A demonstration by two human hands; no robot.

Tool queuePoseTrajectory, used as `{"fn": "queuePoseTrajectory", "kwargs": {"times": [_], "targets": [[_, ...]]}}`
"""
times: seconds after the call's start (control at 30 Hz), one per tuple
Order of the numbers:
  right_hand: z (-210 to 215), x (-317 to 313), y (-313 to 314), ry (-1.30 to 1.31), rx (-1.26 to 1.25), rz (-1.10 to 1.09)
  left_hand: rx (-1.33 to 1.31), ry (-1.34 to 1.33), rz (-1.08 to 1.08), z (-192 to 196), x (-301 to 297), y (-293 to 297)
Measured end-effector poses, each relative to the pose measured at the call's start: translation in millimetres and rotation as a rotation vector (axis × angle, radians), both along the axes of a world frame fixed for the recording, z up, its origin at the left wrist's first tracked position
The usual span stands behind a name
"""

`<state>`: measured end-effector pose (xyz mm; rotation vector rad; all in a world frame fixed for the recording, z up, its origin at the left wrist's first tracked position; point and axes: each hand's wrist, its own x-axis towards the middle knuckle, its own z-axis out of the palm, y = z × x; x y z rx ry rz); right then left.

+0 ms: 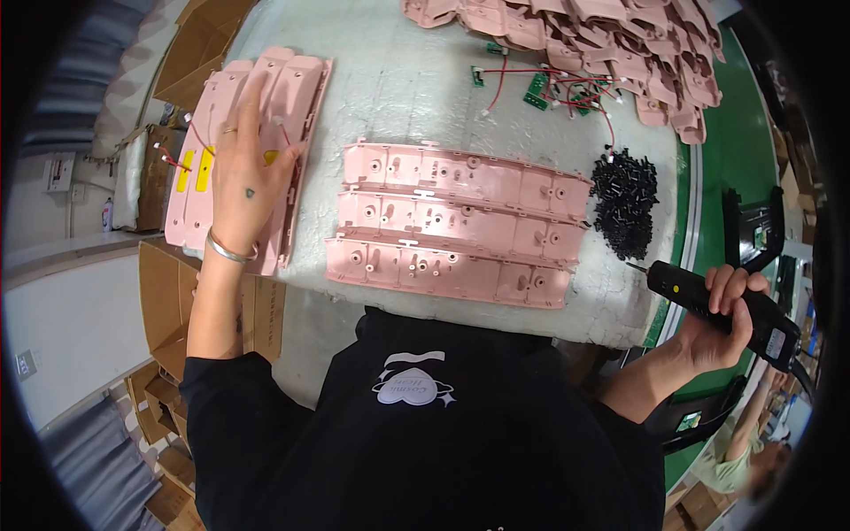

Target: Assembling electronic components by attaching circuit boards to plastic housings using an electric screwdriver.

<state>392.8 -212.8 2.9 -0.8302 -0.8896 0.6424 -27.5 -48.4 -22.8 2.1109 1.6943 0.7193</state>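
Note:
My left hand (246,181) lies with its fingers stretched over a group of pink plastic shells (190,208) at the left. Yellow stickers (203,168) and short red wires with white plugs show on these shells. A black electric screwdriver (686,289) is gripped in my right hand (722,332) at the right edge of the table. Its bit points left, close to a heap of small black screws (625,199). Between my hands, three pink curved shells (447,265) rest in parallel rows, their inner sides with screw posts facing up.
Small green circuit boards (536,91) with red wires lie beyond the screws. A big pile of pink shells (611,44) covers the far right. Cardboard boxes (168,305) stand left of the table. Beyond the right edge are a green surface (739,97) and another person (744,451).

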Motion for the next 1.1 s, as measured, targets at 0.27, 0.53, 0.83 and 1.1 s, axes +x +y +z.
{"fn": "queuePoseTrajectory", "kwargs": {"times": [0.27, 0.53, 0.83, 1.1], "targets": [[6, -16, 16, -0.011, 0.018, -0.042, 0.004, 0.140, -0.760, -7, 98, -36], [3, -15, -2, -0.052, -0.032, -0.078, -0.069, 0.127, -0.830, -5, 118, -9], [-14, -37, -8, -0.008, -0.141, -0.095, 0.067, -0.162, -0.078, 14, 151, 203], [-15, -41, -7, -0.018, -0.146, -0.201, 0.253, 0.262, -0.092, -1, 183, 250]]}}
